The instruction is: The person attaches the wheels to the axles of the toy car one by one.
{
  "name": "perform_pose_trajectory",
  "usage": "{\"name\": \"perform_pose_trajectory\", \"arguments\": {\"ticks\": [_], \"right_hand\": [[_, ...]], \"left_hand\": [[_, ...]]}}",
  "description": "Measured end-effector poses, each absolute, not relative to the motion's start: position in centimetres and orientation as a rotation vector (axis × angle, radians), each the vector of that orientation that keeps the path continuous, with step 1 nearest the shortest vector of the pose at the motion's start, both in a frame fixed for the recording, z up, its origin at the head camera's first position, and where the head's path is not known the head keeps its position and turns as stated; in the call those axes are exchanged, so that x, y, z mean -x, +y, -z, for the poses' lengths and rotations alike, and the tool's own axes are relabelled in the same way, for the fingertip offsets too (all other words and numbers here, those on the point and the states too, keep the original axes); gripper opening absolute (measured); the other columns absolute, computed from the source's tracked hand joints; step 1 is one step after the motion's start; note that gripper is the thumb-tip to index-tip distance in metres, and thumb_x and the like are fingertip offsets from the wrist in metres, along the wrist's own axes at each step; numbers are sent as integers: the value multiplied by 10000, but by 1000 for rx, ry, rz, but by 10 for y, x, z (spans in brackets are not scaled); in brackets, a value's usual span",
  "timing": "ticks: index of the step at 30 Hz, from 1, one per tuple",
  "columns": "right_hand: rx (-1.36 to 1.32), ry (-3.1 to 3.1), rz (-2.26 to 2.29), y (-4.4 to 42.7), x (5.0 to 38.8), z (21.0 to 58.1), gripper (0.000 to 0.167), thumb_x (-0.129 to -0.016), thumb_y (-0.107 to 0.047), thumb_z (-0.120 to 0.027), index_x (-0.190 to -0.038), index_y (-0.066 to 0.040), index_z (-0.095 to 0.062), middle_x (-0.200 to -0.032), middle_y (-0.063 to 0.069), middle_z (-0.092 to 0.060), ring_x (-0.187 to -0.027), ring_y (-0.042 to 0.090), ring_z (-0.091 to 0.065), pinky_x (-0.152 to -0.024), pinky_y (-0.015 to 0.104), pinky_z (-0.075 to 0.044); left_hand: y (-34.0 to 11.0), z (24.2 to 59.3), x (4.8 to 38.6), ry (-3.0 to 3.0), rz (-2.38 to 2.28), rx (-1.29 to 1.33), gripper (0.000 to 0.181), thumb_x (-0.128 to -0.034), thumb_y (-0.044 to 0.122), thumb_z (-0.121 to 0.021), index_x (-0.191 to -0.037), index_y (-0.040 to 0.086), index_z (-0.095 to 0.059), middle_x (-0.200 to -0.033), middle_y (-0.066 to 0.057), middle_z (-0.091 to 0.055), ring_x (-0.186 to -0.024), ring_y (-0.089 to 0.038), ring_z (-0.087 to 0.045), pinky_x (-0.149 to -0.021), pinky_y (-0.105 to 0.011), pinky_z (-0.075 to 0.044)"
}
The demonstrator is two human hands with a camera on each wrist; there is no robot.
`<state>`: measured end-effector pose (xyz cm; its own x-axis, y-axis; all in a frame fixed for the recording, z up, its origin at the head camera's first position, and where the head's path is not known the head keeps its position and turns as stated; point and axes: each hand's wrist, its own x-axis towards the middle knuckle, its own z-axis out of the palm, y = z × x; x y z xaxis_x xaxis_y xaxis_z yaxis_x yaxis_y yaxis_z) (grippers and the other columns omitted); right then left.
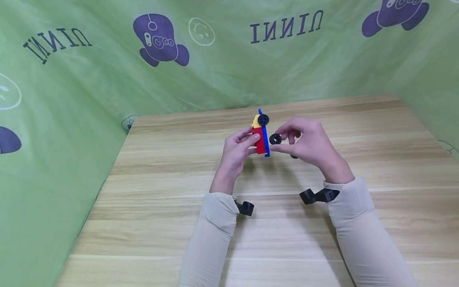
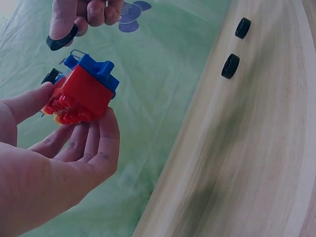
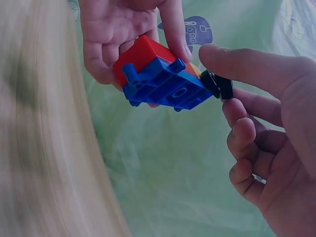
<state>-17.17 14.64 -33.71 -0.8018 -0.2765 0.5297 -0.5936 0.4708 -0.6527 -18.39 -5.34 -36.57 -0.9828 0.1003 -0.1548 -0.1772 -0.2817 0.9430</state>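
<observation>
My left hand (image 1: pixel 234 151) holds a toy car (image 1: pixel 259 147) up above the table, fingers and thumb around its red block. The car has a blue base (image 3: pixel 170 89) with axle pegs and a yellow part at its far end. One black wheel (image 1: pixel 263 120) sits on a peg at that end. Between thumb and fingertips, my right hand (image 1: pixel 308 141) pinches another black wheel (image 2: pixel 62 39) with an open centre. In the head view this wheel is just right of the blue base, with a small gap between them.
Two loose black wheels (image 2: pixel 230 66) stand on the wooden table (image 1: pixel 172 159); in the head view, only a bit of one wheel (image 1: pixel 294 156) shows below the right hand. Green printed cloth (image 1: pixel 222 71) hangs behind the table and at its sides.
</observation>
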Motion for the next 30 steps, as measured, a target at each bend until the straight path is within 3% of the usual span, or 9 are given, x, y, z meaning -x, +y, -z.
{"name": "perform_pose_trajectory", "arguments": {"ticks": [13, 20, 30], "right_hand": [[-874, -2298, -1131, 139, 170, 342, 350, -599, -16, -961, -895, -75, -783, -778, 8, -688, -667, 108, -515, -612, 145, -377], [-881, -2284, -1106, 136, 169, 343, 359, -579, 24, -957, -877, -38, -766, -796, 55, -700, -664, 119, -521, -606, 132, -376], [-871, -2261, -1057, 129, 167, 343, 343, -574, 14, -962, -841, -25, -750, -758, 74, -656, -641, 118, -512, -586, 123, -359]], "left_hand": [[-54, 365, 182, 1756, -2407, 78, 462, -939, 42, -695, -1391, 66, -600, -1277, -227, -668, -901, -138, -709, -898, -290, -585], [-54, 365, 182, 1734, -2426, 77, 449, -942, 59, -698, -1381, 86, -613, -1250, -234, -682, -860, -150, -722, -897, -324, -594], [-52, 363, 181, 1734, -2426, 149, 486, -904, 10, -728, -1373, 50, -607, -1235, -207, -685, -960, -186, -700, -869, -401, -605]]}}
